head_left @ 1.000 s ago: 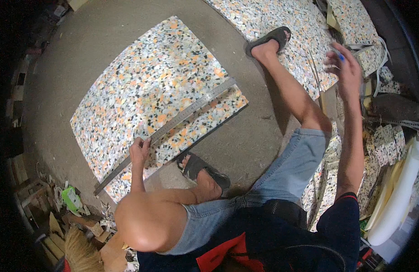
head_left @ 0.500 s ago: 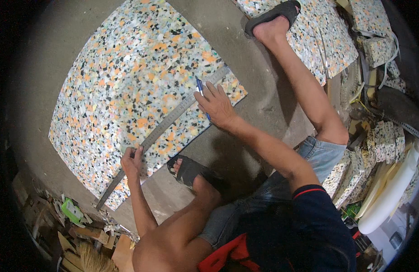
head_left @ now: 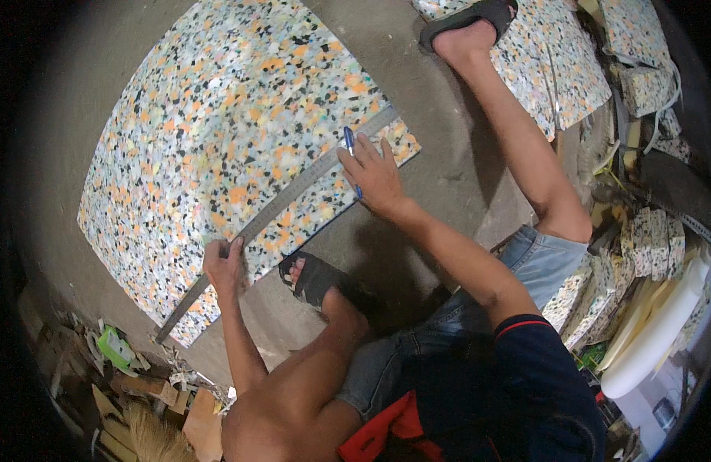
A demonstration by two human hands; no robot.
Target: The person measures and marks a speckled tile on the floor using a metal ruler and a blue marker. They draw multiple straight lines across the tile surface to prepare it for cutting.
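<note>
A large speckled foam sheet (head_left: pixel 217 154), flecked orange, black and white, was spread flat on the grey concrete floor (head_left: pixel 440 154). Across its 5 o'clock margin a long grey metal straightedge (head_left: pixel 294 200) was laid, running from about 8 o'clock up toward 1 o'clock.

Compared with a second before, when the right arm had been stretched out to the far right at 2 o'clock, the right hand (head_left: pixel 378 179) had been brought in to the upper part of the straightedge, and a slim blue pen (head_left: pixel 350 154) was pinched in its closed grip, tip toward the foam; whether the tip touched the sheet could not quite be told. The left hand (head_left: pixel 225 266) was seen pressed palm-down on the lower part of the straightedge, fingers curled over it, much as before. A line along the ruler's edge appeared to be about to be marked.

The sheet's 5 o'clock edge lay just beyond the straightedge, near a sandalled foot (head_left: pixel 313 279). Bare floor was left between the sheet and the outstretched leg (head_left: pixel 517 146) at 1 o'clock. More foam pieces (head_left: pixel 586 61) were heaped at 2 to 3 o'clock, and scrap clutter (head_left: pixel 125 362) at 7 o'clock.
</note>
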